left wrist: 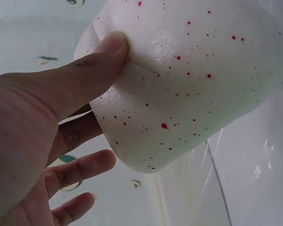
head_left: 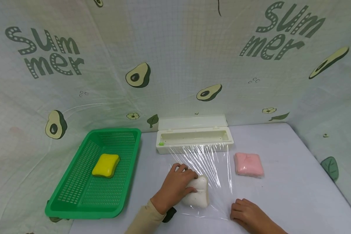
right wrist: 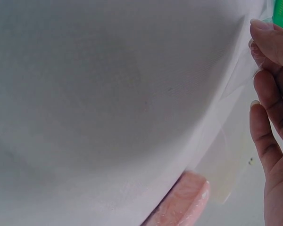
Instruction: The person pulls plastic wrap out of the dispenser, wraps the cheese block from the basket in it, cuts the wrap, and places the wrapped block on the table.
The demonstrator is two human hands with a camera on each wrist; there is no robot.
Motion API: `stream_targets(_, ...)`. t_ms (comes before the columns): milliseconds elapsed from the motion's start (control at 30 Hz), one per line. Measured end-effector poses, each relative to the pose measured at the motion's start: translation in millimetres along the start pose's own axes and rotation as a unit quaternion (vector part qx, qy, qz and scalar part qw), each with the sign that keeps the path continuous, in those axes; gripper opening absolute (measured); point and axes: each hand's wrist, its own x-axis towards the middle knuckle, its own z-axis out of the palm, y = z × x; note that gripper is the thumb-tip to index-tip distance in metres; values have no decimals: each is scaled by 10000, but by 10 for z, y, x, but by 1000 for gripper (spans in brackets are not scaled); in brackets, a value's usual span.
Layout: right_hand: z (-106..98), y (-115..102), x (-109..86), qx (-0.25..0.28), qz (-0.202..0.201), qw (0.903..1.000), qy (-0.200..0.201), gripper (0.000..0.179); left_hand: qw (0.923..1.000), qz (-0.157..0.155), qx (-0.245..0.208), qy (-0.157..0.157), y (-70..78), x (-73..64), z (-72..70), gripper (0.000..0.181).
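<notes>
My left hand (head_left: 175,187) grips a white pillow-shaped block (head_left: 200,195) by its left side, thumb on its face. Small red specks dot the block in the left wrist view (left wrist: 179,89). Beneath it, a sheet of clear cling film (head_left: 220,182) stretches toward me from a white dispenser box (head_left: 166,148) with its lid up. My right hand (head_left: 245,213) pinches the near right corner of the film between thumb and forefinger; in the right wrist view its other fingers (right wrist: 264,136) are loosely bent.
Right of the film lies a pink block (head_left: 249,165) in clear wrap. A green basket (head_left: 84,215) at the left holds a yellow pillow-shaped block (head_left: 106,165). A small black object (head_left: 169,215) shows beside the left wrist. A printed cloth (head_left: 175,65) hangs behind the table.
</notes>
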Motion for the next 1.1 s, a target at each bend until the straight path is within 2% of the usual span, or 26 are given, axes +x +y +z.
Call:
stream_targets(133,3,1,-6,27,28,10000,-26,10,9998,37,150,-83,46,38,125,41)
stream_targets(333,9,9,-21,75,9,10000,8,9,9987,-156,298,-387,67,67,275,40)
stream_targets(733,14,16,-16,158,46,9999,48,7,9956,-334,563,-676,34,94,562,47)
stream_targets(833,9,12,-5,153,134,9998,-10,9,9955,-481,546,-611,8,53,595,50)
stream_targets(933,10,22,-2,116,86,9999,31,9,9962,-624,476,-376,-31,-29,561,52)
stream_targets(1100,10,24,4,148,86,9998,81,9,9951,-907,287,-285,-142,-312,484,49)
